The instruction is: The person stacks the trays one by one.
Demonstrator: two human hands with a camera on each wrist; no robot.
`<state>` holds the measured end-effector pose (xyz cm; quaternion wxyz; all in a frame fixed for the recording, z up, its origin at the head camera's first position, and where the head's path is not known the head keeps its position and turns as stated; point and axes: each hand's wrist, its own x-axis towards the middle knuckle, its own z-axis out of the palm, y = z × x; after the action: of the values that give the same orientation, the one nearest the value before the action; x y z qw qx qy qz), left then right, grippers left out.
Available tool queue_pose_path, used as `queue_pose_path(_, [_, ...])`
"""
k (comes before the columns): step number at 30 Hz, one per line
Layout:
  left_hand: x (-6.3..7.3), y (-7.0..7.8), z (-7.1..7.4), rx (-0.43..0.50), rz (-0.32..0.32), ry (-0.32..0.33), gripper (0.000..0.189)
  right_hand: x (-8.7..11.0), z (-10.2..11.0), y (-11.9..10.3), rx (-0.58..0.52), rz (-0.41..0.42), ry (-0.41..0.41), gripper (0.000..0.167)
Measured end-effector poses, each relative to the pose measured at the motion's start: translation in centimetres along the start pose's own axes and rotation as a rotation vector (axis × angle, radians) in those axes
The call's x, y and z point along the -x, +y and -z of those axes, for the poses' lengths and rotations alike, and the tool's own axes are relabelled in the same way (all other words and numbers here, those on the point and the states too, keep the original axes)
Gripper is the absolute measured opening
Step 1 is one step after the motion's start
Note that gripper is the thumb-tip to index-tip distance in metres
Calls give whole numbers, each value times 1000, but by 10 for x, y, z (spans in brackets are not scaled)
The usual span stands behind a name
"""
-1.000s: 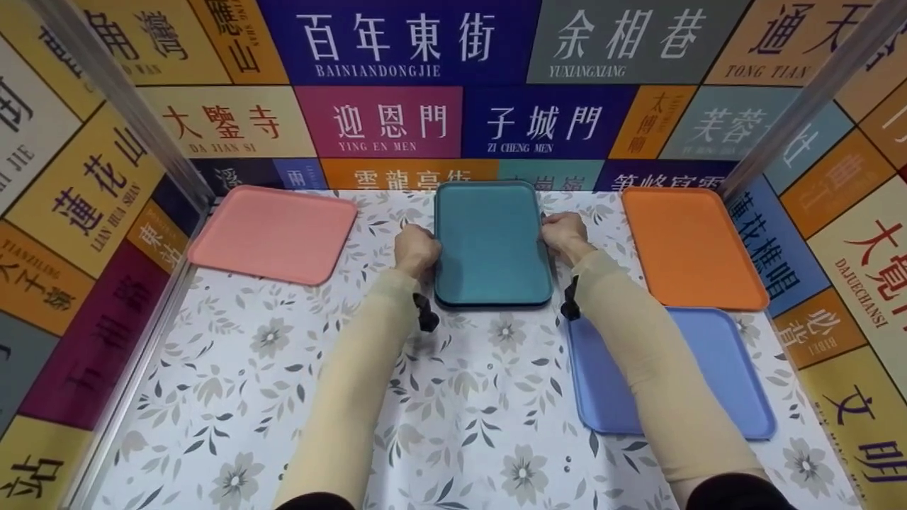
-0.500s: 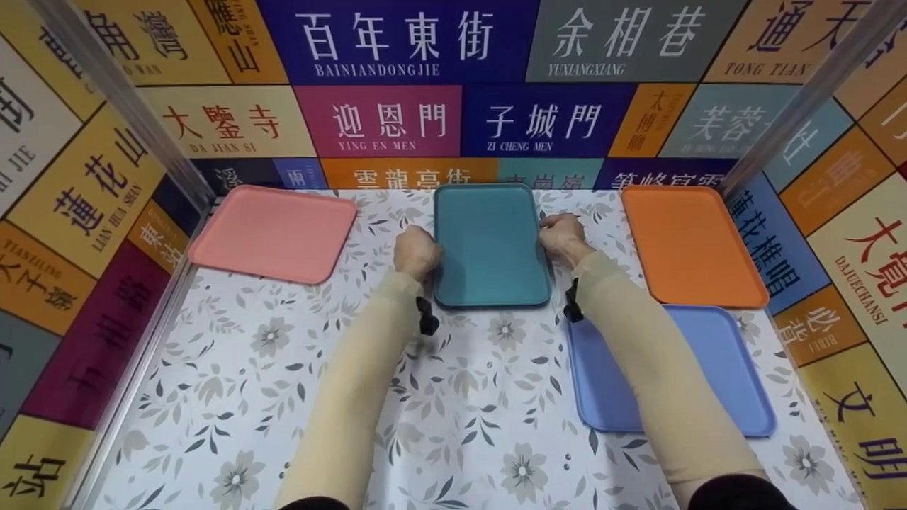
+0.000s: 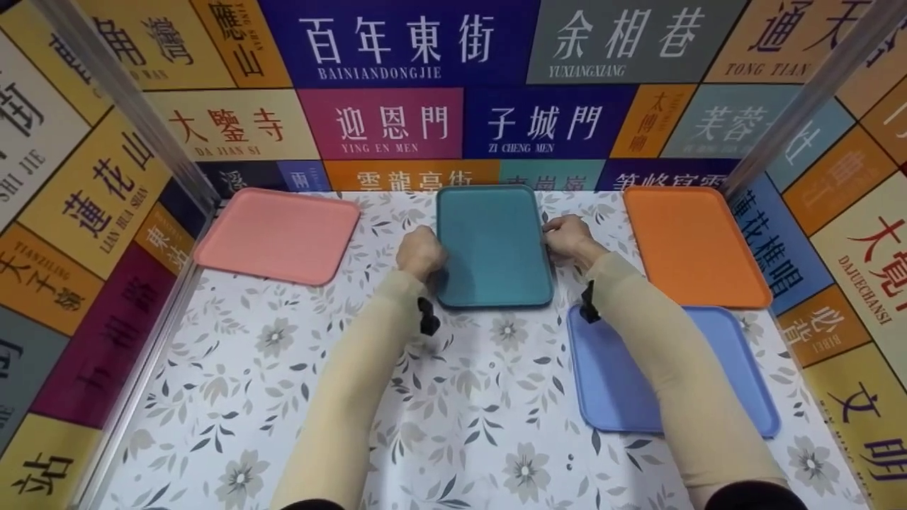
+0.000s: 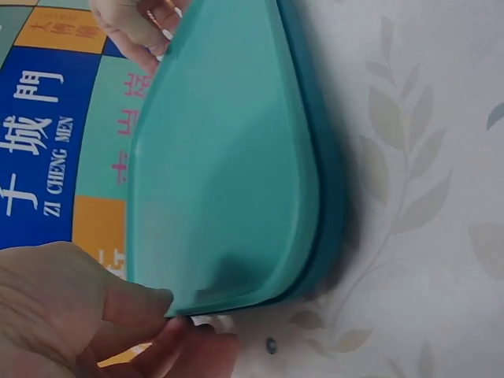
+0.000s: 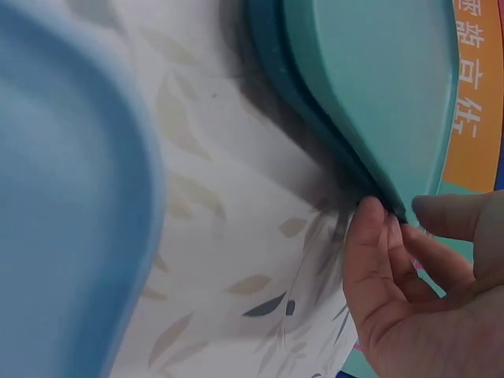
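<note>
Teal tray (image 3: 494, 244), rounded corners, shallow rim: upper centre of the head view, long sides running up the frame. A darker layer (image 4: 332, 197) shows beneath its rim in both wrist views; whether this is a second tray cannot be told.

Left hand (image 3: 421, 251): at the tray's left edge, fingers curled, thumb over the rim and fingers under it, pinching.

Right hand (image 3: 569, 235): at the right edge, thumb on the upper side, bent fingertips at the underside, lightly pinching.

Sleeves, two, cream: left (image 3: 347, 397), right (image 3: 659, 354).

Pink tray (image 3: 280, 237): upper left, set askew.

Orange tray (image 3: 698, 244): upper right.

Blue tray (image 3: 613, 382): lower right, just below the orange one, partly hidden by the right sleeve.

Tablecloth (image 3: 212, 368): white, grey leaf and flower print, under all trays.

Back wall (image 3: 397, 74): coloured panels with lettering, top of frame.
</note>
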<state>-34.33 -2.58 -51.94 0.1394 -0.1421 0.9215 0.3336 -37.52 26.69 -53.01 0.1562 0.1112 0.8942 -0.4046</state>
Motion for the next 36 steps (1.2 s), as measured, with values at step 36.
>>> queue_pose_path(36, [76,64,-35,-27,-363,-142,46,62,91,45,220,151,-153,56])
